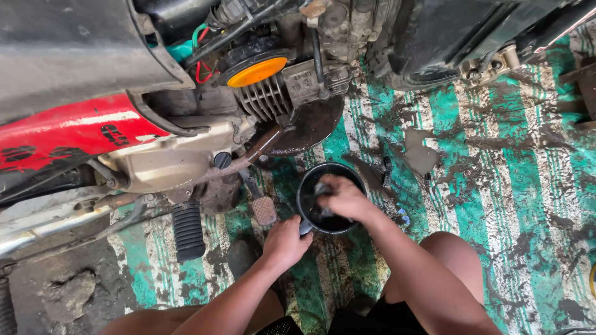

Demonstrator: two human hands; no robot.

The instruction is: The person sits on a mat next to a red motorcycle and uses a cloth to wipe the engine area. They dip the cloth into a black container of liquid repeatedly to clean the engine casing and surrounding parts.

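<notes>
A small black round container (306,190) with dark liquid sits on the oily green-and-white striped floor in front of me. My left hand (285,242) grips its near rim on the left side. My right hand (345,198) reaches into the container, fingers closed around a small dark object that is partly hidden. Just beyond stands a motorcycle engine (273,93) with cooling fins and an orange round cap (256,72).
The motorcycle's red body panel (68,133) fills the left. A black ribbed footpeg (188,231) and a brake pedal (264,211) stick out near my left hand. A shallow dark pan (310,127) lies under the engine. My knees are at the bottom.
</notes>
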